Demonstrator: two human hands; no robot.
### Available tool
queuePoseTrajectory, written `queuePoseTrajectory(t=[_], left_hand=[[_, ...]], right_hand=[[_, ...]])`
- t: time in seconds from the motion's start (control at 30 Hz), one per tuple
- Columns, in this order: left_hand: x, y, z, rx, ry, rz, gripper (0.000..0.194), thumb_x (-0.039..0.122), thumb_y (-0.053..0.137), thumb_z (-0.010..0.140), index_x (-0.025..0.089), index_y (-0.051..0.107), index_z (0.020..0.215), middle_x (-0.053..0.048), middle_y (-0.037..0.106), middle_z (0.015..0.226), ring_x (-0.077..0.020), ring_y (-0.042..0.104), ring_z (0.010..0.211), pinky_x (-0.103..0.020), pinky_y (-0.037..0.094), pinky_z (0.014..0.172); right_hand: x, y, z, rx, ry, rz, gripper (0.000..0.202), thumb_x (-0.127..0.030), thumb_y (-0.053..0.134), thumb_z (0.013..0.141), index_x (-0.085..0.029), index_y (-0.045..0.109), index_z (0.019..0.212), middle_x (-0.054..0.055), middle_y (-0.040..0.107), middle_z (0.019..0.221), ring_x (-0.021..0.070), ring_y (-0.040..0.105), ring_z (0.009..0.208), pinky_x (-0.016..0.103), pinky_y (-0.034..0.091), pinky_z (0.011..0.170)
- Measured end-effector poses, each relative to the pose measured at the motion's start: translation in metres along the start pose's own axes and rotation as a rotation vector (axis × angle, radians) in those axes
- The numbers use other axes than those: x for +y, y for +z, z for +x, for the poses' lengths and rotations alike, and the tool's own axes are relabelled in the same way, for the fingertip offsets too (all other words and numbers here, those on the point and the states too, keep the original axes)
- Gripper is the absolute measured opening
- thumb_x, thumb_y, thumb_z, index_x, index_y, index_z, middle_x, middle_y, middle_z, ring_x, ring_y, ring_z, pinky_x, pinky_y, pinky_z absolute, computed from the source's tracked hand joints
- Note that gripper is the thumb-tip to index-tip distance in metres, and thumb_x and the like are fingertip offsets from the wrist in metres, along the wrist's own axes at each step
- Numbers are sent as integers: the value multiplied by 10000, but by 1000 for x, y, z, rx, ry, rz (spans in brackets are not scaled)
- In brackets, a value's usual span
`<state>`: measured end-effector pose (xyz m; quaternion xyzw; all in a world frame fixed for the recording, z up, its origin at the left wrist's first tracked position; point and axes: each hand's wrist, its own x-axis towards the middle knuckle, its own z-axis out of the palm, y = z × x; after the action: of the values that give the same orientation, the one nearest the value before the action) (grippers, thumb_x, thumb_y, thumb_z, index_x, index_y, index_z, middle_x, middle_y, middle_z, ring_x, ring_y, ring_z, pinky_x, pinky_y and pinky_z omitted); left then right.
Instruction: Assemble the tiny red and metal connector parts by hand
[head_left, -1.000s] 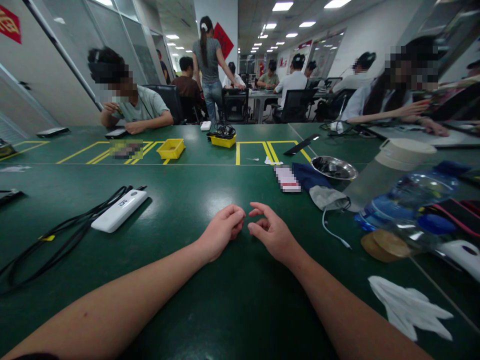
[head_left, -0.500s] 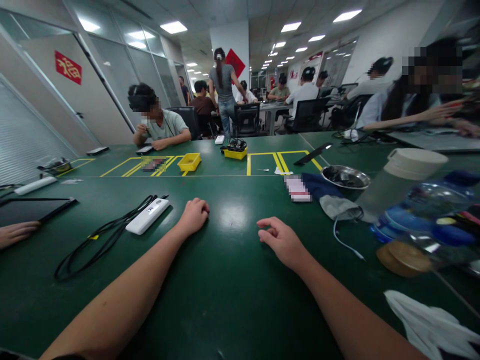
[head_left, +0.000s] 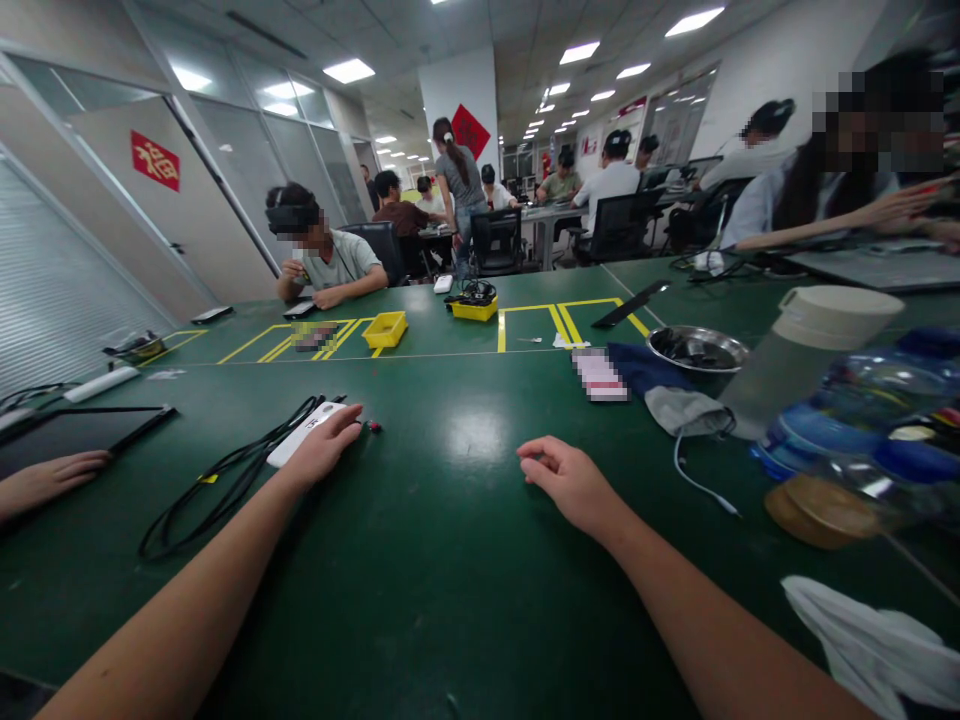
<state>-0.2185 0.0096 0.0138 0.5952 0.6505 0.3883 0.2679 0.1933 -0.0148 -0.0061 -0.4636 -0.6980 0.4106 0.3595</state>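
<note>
My left hand (head_left: 328, 443) lies over the right side of a white power bank (head_left: 306, 430), fingers stretched forward with nothing visible in them. Whether it touches the power bank I cannot tell. Just right of its fingertips sits a small dark and pinkish-red object (head_left: 373, 427), too small to name. A looped black cable (head_left: 217, 478) with a yellow tag runs beside the power bank. Over the bare table on the right, my right hand (head_left: 568, 482) rests with loosely bent fingers, thumb and forefinger slightly apart, holding nothing.
On the right stand a metal bowl (head_left: 697, 350), a tumbler (head_left: 814, 350), plastic bottles (head_left: 840, 400) and a white cloth (head_left: 862, 630). A pinkish phone-like item (head_left: 600, 375) lies ahead. Yellow trays (head_left: 386, 330) sit farther back. Another person's hand (head_left: 52, 482) rests by a black tablet-like device (head_left: 90, 430) at left.
My left hand has moved left, from the bare table to the power bank. The small dark and reddish object now shows where that hand was. My right hand has barely moved.
</note>
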Motion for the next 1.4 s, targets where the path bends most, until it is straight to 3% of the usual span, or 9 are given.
queuePoseTrajectory(t=[0.1,0.23,0.37,0.5,0.67,0.83,1.1,1.23,1.4], left_hand=[[7,14,5,-37,121,222,409,422,691,690,236,707,1054,-102,647,1270,-342,529,1232,-463,312,1112],[4,23,17,40,71,265,177,336,671,676,231,706,814,-117,687,1148,-372,526,1198,-490,302,1102],[-3,17,21,118,-24,205,272,320,607,721,196,696,946,-133,682,1112,-372,551,1147,-527,348,1043],[-3,13,20,145,-92,40,401,407,487,832,189,639,1133,-128,646,1225,-312,565,1160,-462,437,966],[7,28,25,130,-117,-217,467,445,338,913,145,587,1168,-152,663,1195,-262,597,1156,-423,445,980],[34,66,24,10,-92,-400,501,481,324,930,125,581,1171,-148,698,1103,-259,647,1063,-435,480,931],[101,166,-21,-340,-71,-792,375,435,455,927,143,625,1089,-143,694,1094,-223,637,1066,-397,442,981],[114,185,-39,-367,61,-516,283,156,496,841,175,617,1097,-106,674,1138,-218,602,1116,-405,423,1006],[109,164,-44,-395,327,64,534,-24,433,696,166,624,1157,-93,648,1076,-216,598,1011,-407,453,946]], right_hand=[[-1,0,-1,-3,6,6,241,-323,583,872,-167,653,1041,39,675,804,187,654,739,323,493,697],[-2,-1,-1,-15,7,12,237,-321,590,867,-168,662,1033,44,686,815,188,656,748,327,497,705],[-2,-1,0,-21,9,44,212,-309,598,858,-172,677,999,48,703,830,190,664,762,329,499,715],[-1,-1,1,-24,12,53,205,-311,599,850,-174,690,972,43,709,812,186,665,744,318,497,690],[0,-1,2,-26,16,62,198,-310,604,843,-178,695,960,40,712,801,189,669,739,318,497,686],[1,-1,1,-24,0,58,193,-309,582,865,-183,693,959,38,710,808,191,665,733,325,495,687],[-5,0,-1,78,-31,-23,175,-279,547,881,-182,691,907,21,682,734,186,652,694,319,481,681],[1,1,0,210,-56,-137,194,-165,526,844,-182,673,970,40,683,836,178,637,726,316,485,701],[1,2,1,166,-151,-286,355,-4,487,745,-172,663,1003,55,641,958,150,603,750,290,474,712]])
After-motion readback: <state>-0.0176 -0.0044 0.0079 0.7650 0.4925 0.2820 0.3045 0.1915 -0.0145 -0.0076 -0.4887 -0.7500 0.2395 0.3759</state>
